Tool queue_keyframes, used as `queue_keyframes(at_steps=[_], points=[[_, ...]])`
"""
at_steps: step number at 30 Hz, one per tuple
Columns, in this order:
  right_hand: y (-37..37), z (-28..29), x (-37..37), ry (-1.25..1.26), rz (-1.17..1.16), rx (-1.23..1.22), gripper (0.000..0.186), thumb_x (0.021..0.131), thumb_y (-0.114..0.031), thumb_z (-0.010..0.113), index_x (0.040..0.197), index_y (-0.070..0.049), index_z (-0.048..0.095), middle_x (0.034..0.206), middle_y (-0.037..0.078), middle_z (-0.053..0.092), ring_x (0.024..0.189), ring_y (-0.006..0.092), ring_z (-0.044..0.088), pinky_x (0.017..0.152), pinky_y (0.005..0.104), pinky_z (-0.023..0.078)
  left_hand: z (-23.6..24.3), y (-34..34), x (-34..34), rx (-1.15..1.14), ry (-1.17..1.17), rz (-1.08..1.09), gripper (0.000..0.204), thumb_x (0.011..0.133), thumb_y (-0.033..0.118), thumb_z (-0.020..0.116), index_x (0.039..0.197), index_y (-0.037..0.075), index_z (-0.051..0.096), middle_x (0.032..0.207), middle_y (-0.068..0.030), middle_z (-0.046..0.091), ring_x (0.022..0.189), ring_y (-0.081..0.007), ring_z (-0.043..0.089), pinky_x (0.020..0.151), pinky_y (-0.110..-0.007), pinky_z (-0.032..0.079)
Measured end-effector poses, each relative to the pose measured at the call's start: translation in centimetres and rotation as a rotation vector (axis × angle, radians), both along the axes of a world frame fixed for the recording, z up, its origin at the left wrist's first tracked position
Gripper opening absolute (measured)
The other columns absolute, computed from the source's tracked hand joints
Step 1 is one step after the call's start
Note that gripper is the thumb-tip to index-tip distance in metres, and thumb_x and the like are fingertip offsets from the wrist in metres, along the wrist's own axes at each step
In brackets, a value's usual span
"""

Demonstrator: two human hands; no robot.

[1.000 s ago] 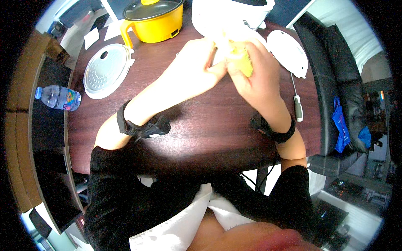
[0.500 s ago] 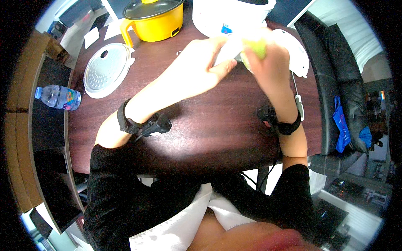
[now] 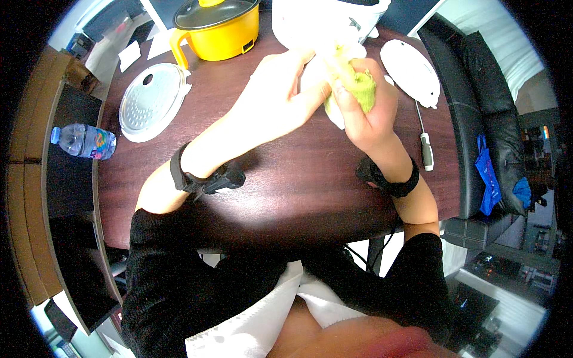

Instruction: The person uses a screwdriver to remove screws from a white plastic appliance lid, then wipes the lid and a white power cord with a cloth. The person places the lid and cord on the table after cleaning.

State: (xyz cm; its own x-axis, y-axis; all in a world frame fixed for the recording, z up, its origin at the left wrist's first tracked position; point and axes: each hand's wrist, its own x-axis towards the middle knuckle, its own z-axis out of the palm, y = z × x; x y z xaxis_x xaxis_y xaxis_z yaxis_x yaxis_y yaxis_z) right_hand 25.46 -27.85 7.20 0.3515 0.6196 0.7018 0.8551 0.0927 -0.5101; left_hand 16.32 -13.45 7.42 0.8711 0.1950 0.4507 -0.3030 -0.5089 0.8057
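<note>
Dark wood-grain tabletop [image 3: 286, 161] spreads around the yellow electric pot [image 3: 227, 39], with a perforated clear plate [image 3: 153, 101] lying to its left, nearer you. To the pot's right, also nearer you, your left hand [image 3: 271, 83] pinches a glare-washed white part [image 3: 309, 74] while your right hand [image 3: 382, 113] is clamped around a yellow-green cloth [image 3: 363, 89] against it, so the cloth work looks unfinished. Farther right of the pot, a white oval cover [image 3: 410, 71] lies loose near a screwdriver [image 3: 426, 152]; how much is done or left cannot be told.
</note>
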Motion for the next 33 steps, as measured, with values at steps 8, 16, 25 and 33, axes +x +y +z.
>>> queue_keyframes(at_steps=[8,16,25,33], points=[[0.2,1.4,2.0,-0.342,-0.087,-0.026,0.037,0.073,-0.017,0.069,0.107,-0.011,0.056,0.089,0.012,0.065,0.076,0.0310,0.064,0.062,0.0353,0.051,0.7,0.3,-0.6,0.048,0.029,-0.075,0.036,0.085,0.022,0.060,0.113,0.000,0.054,0.087,-0.0075,0.061,0.080,-0.0118,0.055,0.071,-0.026,0.045],[0.5,1.2,3.1,-0.356,-0.193,-0.090,0.033,0.073,-0.016,0.068,0.104,-0.010,0.059,0.088,0.011,0.065,0.073,0.0293,0.064,0.061,0.0351,0.051,0.4,0.6,-0.2,0.019,0.221,-0.074,0.036,0.084,0.018,0.060,0.114,-0.001,0.054,0.083,-0.0052,0.060,0.070,-0.0107,0.052,0.064,-0.026,0.043],[0.6,0.6,2.2,-0.377,-0.063,-0.222,0.024,0.075,-0.015,0.068,0.097,-0.008,0.062,0.086,0.010,0.065,0.072,0.0269,0.064,0.062,0.0332,0.050,-3.8,1.2,1.6,-0.014,0.062,-0.084,0.028,0.080,0.018,0.059,0.101,-0.001,0.056,0.063,-0.0133,0.052,0.055,-0.0192,0.048,0.054,-0.033,0.039],[0.5,0.8,2.1,-0.316,-0.109,-0.171,0.023,0.073,-0.016,0.072,0.093,-0.008,0.063,0.081,0.010,0.065,0.070,0.0259,0.064,0.060,0.0313,0.049,-2.1,0.8,1.2,-0.022,0.042,-0.130,0.031,0.081,0.016,0.059,0.108,0.000,0.056,0.071,-0.0124,0.058,0.061,-0.0187,0.053,0.059,-0.031,0.042]])
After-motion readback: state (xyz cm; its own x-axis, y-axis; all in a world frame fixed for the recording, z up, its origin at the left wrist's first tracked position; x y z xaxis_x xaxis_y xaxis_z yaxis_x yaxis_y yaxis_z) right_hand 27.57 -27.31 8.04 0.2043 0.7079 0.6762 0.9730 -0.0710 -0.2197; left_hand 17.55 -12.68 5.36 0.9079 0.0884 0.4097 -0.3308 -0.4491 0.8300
